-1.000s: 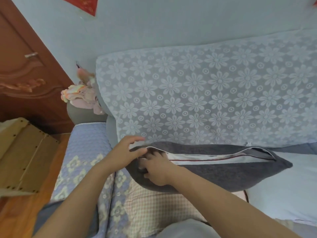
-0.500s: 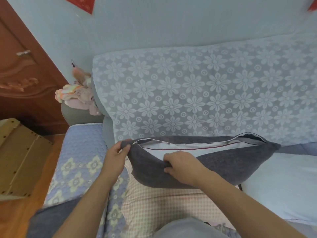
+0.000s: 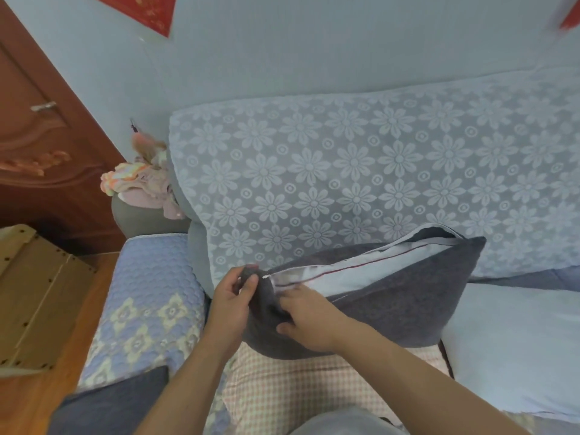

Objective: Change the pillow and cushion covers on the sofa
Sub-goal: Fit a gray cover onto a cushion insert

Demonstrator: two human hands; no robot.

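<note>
Beneath both hands lies the sofa seat (image 3: 147, 296), quilted in pale blue with cream flower motifs, and nearer the body a pink-checked cloth (image 3: 301, 390) is spread over it. Behind the hands the backrest wears a lacy cover (image 3: 361, 171) patterned with daisies, set against a plain blue-grey wall (image 3: 282, 48); a carved reddish-brown door (image 3: 40, 146) stands far off to the left.

A dark grey cushion cover (image 3: 392, 296) — nubbly, felt-like cloth — sits between the hands and the backrest, its long zip mouth gaping so the smooth white inner pillow (image 3: 354, 279) with a thin red line shows. The left hand (image 3: 230, 301) pinches the cover's corner at the zip end, thumb and fingers curled round the cloth. Just beside it, the right hand (image 3: 309, 320) grasps the near edge of the opening, fingers tucked into the fabric.

To the right of the right hand rests a pale blue pillow (image 3: 514, 350). Beyond the left hand, a heap of pink and pastel clothes (image 3: 141, 186) crowns the grey armrest (image 3: 138, 218), and a wooden crate (image 3: 34, 293) sits on the floor — well apart from the cushion.
</note>
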